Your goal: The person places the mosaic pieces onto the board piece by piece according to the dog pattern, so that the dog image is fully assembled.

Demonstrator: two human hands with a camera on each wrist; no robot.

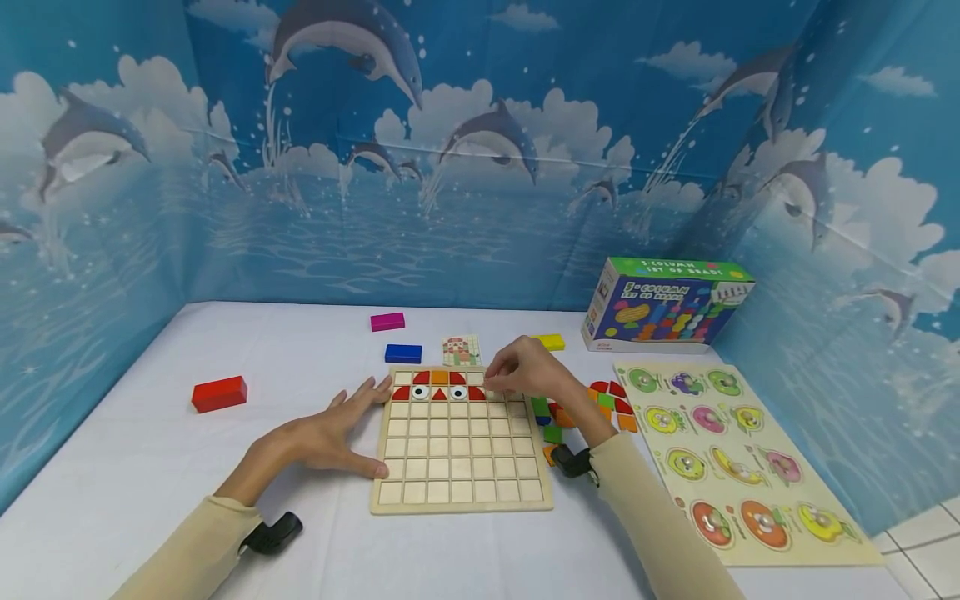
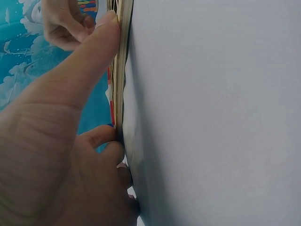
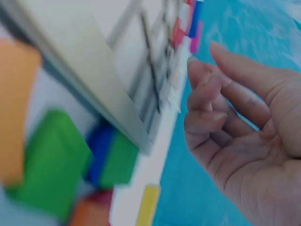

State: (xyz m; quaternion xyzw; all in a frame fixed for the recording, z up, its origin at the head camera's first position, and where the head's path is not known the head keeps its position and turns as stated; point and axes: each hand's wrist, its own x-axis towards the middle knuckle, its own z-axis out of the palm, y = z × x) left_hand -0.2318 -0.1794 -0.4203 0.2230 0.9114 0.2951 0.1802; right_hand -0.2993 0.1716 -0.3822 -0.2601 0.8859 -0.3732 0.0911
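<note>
A wooden grid board [image 1: 457,471] lies flat on the white cloth. Its upper rows carry red pieces [image 1: 401,392], an orange square [image 1: 439,377] and two round eye pieces [image 1: 420,392]. My left hand [image 1: 322,437] rests along the board's left edge, thumb near the lower corner and fingers spread by the upper one; the left wrist view shows the thumb [image 2: 89,61] touching the rim. Over the board's upper right hovers my right hand [image 1: 528,367]. In the right wrist view its fingers [image 3: 204,120] are loosely bent, with a gap between thumb and index finger and nothing seen held.
Loose coloured pieces [image 1: 553,434] lie right of the board. A picture card [image 1: 461,350], blue block [image 1: 403,353], magenta block [image 1: 387,322] and yellow block [image 1: 551,342] are behind it. Left is a red block [image 1: 220,394]; right are a fruit puzzle board [image 1: 720,425] and a bead-set box [image 1: 660,304].
</note>
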